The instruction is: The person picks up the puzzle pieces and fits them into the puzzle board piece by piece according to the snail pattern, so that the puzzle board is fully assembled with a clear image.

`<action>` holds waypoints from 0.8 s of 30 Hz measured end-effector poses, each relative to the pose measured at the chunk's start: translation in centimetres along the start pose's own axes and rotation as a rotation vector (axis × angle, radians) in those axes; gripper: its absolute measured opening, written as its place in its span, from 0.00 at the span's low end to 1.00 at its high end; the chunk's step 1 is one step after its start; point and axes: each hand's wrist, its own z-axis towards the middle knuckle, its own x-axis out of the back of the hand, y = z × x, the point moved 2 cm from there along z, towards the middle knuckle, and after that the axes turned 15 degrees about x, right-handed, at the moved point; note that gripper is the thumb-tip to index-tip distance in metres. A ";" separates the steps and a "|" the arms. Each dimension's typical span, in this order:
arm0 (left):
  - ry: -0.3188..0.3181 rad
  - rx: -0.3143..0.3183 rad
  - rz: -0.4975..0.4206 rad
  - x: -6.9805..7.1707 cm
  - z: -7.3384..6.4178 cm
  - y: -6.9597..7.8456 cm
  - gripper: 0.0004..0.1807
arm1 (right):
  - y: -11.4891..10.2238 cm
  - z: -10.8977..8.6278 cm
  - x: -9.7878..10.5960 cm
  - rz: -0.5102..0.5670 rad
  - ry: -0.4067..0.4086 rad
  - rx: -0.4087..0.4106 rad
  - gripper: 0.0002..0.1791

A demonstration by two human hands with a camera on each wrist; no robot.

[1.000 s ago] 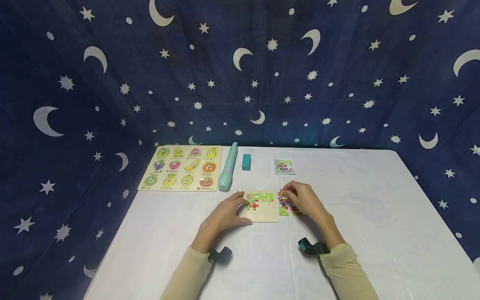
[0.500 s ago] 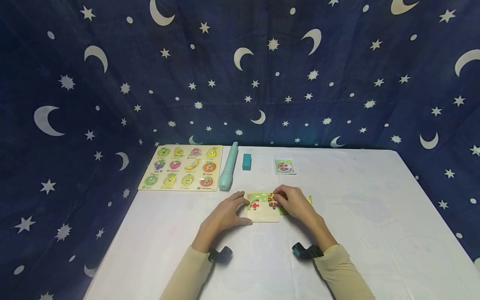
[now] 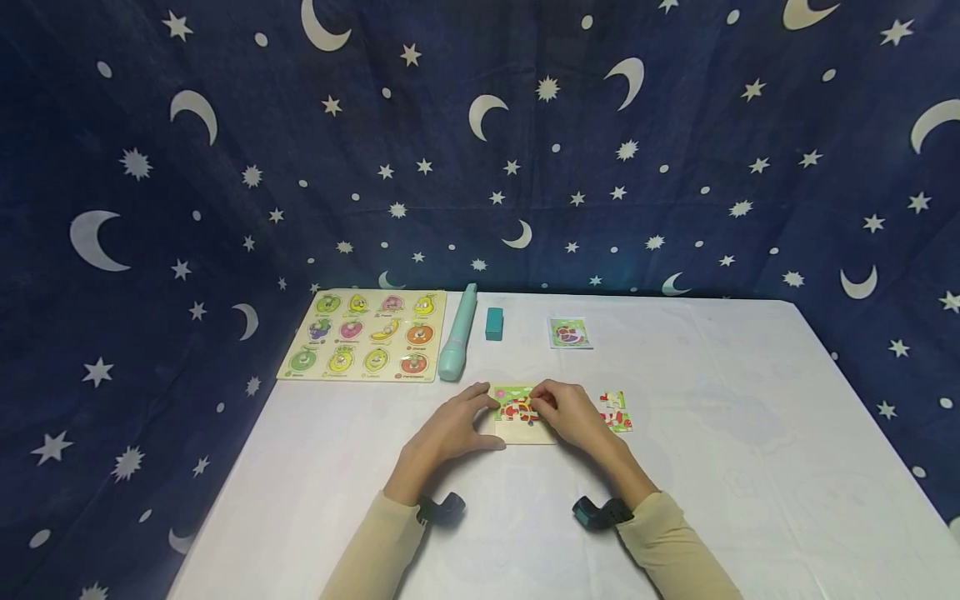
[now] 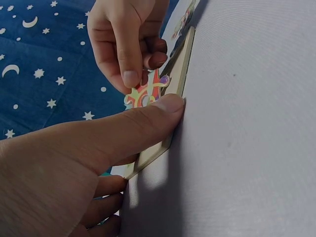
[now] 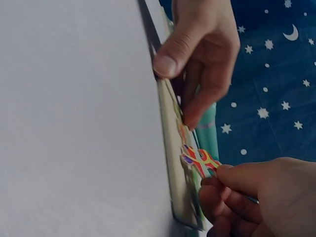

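Note:
A small wooden jigsaw board (image 3: 513, 433) lies on the table, its far strip filled with green pieces and a red picture piece at its left. My left hand (image 3: 453, 427) holds the board at its left side, thumb (image 4: 168, 103) at the near edge and fingers toward the far left. Between thumb and index finger, my right hand (image 3: 576, 412) pinches a red and yellow puzzle piece (image 5: 201, 162) tilted close over the board, beside the red piece. Right of that hand lie several loose puzzle pieces (image 3: 617, 418), partly covered by it in the head view.
A fruit peg board (image 3: 360, 337) stands back left, beside a mint-green microphone-shaped item (image 3: 457, 337) and a teal block (image 3: 494, 324). Farther back right lies a small picture card (image 3: 570, 333). A starry dark-blue cloth (image 3: 480, 208) hangs behind the white table (image 3: 750, 467).
My right hand has carried the puzzle piece leftward from the loose pieces to over the board, next to the red piece. My left hand has stayed at the board's left side.

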 end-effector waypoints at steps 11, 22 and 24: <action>0.003 -0.001 0.002 -0.1 0.1 -0.1 0.35 | -0.2 0.2 -1.2 -0.044 0.039 -0.025 0.03; 0.006 -0.001 0.015 -0.1 0.1 -0.1 0.35 | -0.3 0.1 -1.2 -0.040 0.013 -0.007 0.06; 0.005 0.000 0.016 -0.1 0.0 0.0 0.35 | -0.3 0.0 -1.2 -0.049 -0.011 0.001 0.08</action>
